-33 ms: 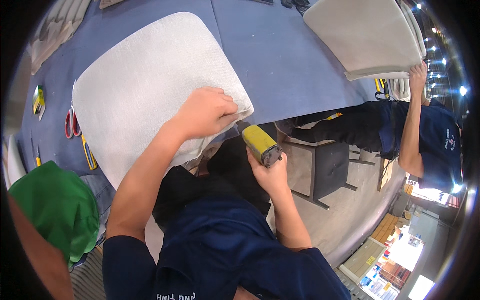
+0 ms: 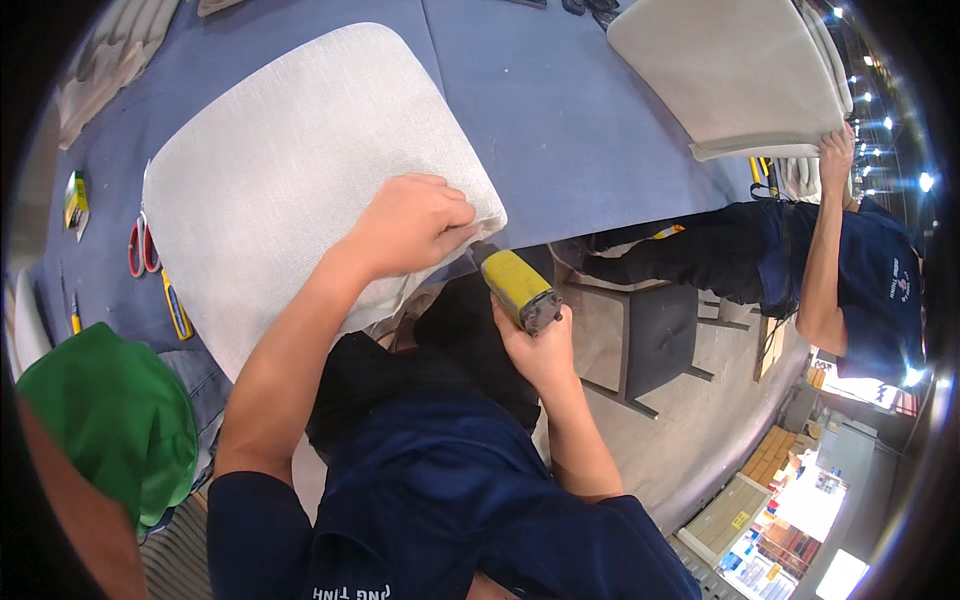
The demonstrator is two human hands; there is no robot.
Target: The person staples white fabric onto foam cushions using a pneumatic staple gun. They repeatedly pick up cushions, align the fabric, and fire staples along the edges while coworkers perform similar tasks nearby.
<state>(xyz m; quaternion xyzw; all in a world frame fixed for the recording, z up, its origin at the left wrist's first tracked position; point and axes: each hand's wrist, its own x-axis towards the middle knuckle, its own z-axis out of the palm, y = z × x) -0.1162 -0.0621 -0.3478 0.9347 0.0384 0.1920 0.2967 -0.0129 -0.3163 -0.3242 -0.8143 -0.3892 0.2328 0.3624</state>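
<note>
Grey woven fabric covers the seat cushion point(image 2: 300, 170) lying on the blue table point(image 2: 590, 120) in the upper left of the frame. At the cushion's lower right corner, the left hand point(image 2: 410, 225) presses down flat, fingers curled over the edge. Just below centre, the right hand point(image 2: 540, 350) is clenched around a yellow staple gun point(image 2: 515, 285), its nose aimed under that corner. Red-handled scissors point(image 2: 137, 248) lie at the left edge. At upper right, another person's hand point(image 2: 835, 150) grips a stack of cushions point(image 2: 730, 70).

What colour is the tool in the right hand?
Yellow body with a dark end: the tool in the right hand, head view.
</note>
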